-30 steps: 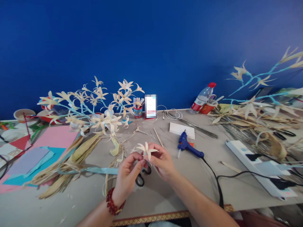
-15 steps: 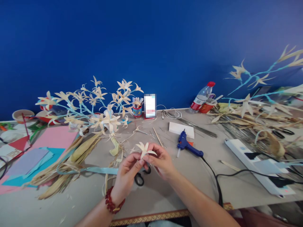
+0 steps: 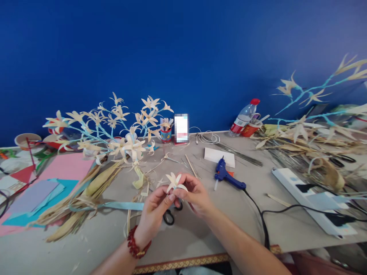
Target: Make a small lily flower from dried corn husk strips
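A small cream-coloured artificial flower [image 3: 175, 181] with pointed, curling petals is held between both hands above the middle of the table. My left hand [image 3: 158, 204] pinches its base from the left, thumb on the near side. My right hand [image 3: 196, 193] is closed on it from the right, its thumb by the lower petals. The flower's underside is hidden by my fingers. Below my hands lie scissors with black handles [image 3: 168, 217], their blades out of sight. A pale blue strip [image 3: 123, 206] runs across the table to the left of my left hand.
A blue glue gun [image 3: 226, 175] with a black cord lies to the right, near a white power strip [image 3: 304, 202]. Flowered blue branches [image 3: 97, 131] stand back left, above dried husks [image 3: 106, 179] and coloured paper [image 3: 65, 166]. A bottle [image 3: 243, 116] leans at the back.
The flower has turned slightly and shifted a little to the left between my fingers. Both hands keep nearly the same place and grip.
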`<state>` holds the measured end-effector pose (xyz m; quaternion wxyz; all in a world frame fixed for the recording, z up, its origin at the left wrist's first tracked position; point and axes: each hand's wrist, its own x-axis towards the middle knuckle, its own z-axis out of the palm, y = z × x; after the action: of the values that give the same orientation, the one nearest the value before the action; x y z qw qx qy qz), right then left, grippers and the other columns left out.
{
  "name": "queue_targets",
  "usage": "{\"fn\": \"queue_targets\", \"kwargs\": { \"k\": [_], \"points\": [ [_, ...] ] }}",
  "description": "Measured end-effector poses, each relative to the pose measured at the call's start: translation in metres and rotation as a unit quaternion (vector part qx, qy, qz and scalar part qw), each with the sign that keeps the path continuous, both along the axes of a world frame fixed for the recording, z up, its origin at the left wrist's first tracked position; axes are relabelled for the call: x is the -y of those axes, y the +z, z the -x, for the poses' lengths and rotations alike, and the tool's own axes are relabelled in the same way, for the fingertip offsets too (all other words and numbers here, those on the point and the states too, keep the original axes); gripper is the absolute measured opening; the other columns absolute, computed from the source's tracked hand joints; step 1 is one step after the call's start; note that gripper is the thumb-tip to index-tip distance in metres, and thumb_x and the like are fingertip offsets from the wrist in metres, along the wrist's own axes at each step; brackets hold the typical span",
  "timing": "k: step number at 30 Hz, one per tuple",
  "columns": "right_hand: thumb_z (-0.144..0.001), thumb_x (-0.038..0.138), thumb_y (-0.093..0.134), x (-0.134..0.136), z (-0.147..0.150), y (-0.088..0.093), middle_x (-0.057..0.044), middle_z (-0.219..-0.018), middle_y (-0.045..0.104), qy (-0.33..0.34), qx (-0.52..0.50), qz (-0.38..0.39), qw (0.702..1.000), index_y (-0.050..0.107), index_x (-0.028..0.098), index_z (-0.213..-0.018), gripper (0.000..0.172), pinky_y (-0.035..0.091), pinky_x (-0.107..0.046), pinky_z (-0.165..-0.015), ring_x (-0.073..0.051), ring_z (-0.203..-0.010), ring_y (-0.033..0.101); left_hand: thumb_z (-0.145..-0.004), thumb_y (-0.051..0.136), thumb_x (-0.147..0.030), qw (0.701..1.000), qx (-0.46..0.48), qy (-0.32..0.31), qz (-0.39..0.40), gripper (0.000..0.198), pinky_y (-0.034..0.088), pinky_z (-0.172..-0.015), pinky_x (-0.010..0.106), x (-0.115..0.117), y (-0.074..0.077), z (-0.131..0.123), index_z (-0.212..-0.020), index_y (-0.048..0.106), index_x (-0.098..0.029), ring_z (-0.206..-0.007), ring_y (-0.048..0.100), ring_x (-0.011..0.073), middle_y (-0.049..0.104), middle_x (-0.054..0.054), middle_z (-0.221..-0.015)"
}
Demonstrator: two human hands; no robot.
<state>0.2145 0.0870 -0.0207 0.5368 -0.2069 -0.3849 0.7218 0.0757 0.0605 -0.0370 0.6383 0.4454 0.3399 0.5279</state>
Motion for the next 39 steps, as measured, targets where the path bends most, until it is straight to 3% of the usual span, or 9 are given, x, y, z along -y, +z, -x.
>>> {"fn": "queue_targets", "kwargs": {
  "k": [5,10,13,22,31,39],
  "points": [
    [-0.070,0.027,0.082,0.000,0.000,0.004,0.002,-0.073,0.061,-0.014,0.007,-0.011,1.000,0.058,0.019,-0.071,0.025,0.048,-0.020,-0.043,-0.011,-0.056,0.057,-0.086,0.065,-0.029,0.999,-0.027,0.018,-0.002,0.013,0.046,-0.068,0.023,0.001,0.004,0.000,-0.080,0.066,-0.017,-0.067,0.058,0.0121,0.065,0.001,-0.069],
    [-0.069,0.027,0.082,0.000,0.001,0.007,0.002,-0.069,0.060,-0.064,0.047,-0.023,0.997,0.058,0.019,-0.068,0.026,0.049,-0.021,-0.057,-0.011,-0.063,0.056,-0.083,0.068,-0.028,0.989,-0.102,0.097,-0.032,0.010,0.048,-0.071,0.024,0.003,0.006,0.000,-0.086,0.067,-0.019,-0.073,0.060,0.0135,0.066,0.001,-0.078],
    [-0.070,0.029,0.082,0.000,0.001,0.005,0.002,-0.069,0.060,-0.071,0.057,-0.022,0.996,0.058,0.019,-0.069,0.025,0.049,-0.023,-0.058,-0.012,-0.062,0.056,-0.082,0.069,-0.029,0.985,-0.127,0.115,-0.038,0.012,0.049,-0.071,0.026,0.003,0.007,0.001,-0.085,0.068,-0.018,-0.073,0.061,0.0147,0.067,0.002,-0.077],
    [-0.073,0.029,0.080,0.001,0.004,-0.006,0.002,-0.072,0.059,-0.054,0.022,-0.029,0.998,0.059,0.019,-0.073,0.023,0.046,-0.021,-0.046,-0.010,-0.054,0.056,-0.084,0.067,-0.026,0.996,-0.053,0.073,-0.017,0.010,0.049,-0.069,0.024,0.002,0.007,-0.002,-0.080,0.070,-0.017,-0.068,0.061,0.0129,0.068,0.001,-0.071],
    [-0.072,0.028,0.081,0.000,0.004,-0.006,0.004,-0.072,0.058,-0.066,0.030,-0.033,0.997,0.060,0.018,-0.073,0.024,0.045,-0.020,-0.045,-0.008,-0.049,0.056,-0.083,0.068,-0.028,0.999,-0.006,0.051,0.018,0.011,0.049,-0.068,0.025,-0.001,0.008,-0.002,-0.080,0.070,-0.017,-0.066,0.062,0.0136,0.069,0.002,-0.068],
    [-0.068,0.032,0.085,0.001,0.000,-0.006,0.004,-0.069,0.062,-0.022,0.013,-0.002,1.000,0.059,0.018,-0.075,0.030,0.046,-0.019,-0.041,-0.009,-0.045,0.059,-0.076,0.075,-0.026,0.997,0.038,0.017,0.061,0.010,0.048,-0.066,0.023,-0.001,0.011,-0.002,-0.076,0.071,-0.017,-0.061,0.063,0.0113,0.069,0.000,-0.067]
  ]
}}
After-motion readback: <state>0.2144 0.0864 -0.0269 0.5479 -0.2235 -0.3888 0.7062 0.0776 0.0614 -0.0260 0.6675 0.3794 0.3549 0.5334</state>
